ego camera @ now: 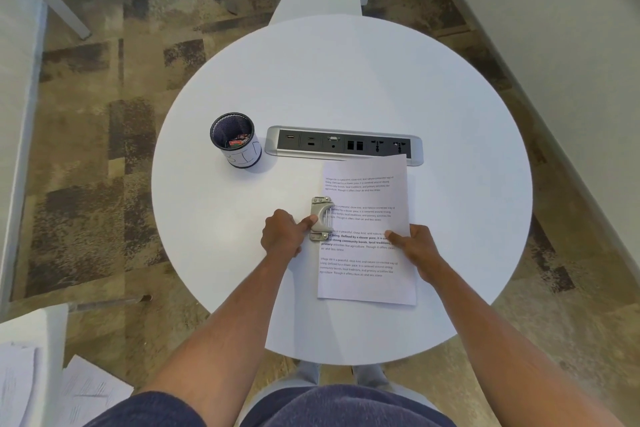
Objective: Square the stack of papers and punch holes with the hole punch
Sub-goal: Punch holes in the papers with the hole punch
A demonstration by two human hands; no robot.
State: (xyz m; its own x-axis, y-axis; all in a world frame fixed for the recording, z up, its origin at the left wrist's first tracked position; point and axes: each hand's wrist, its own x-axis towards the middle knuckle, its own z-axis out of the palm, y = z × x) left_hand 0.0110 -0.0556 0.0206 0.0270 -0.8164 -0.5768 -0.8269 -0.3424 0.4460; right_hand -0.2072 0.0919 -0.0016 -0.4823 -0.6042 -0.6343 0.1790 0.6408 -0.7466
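- Flat printed stack of papers (367, 229) on smooth round white table (346, 80), near side
- Grey metal hole punch (321, 218) straddling its left edge
- Left hand (282, 236) curled, thumb pressing hole punch; right hand (414, 244) pinching stack's right edge

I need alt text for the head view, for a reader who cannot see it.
A person's left hand holds a metal hole punch at the left edge of a stack of papers, which the right hand holds on a round white table.

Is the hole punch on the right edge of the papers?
No, the hole punch sits on the left edge of the stack of papers, touched by the left hand.
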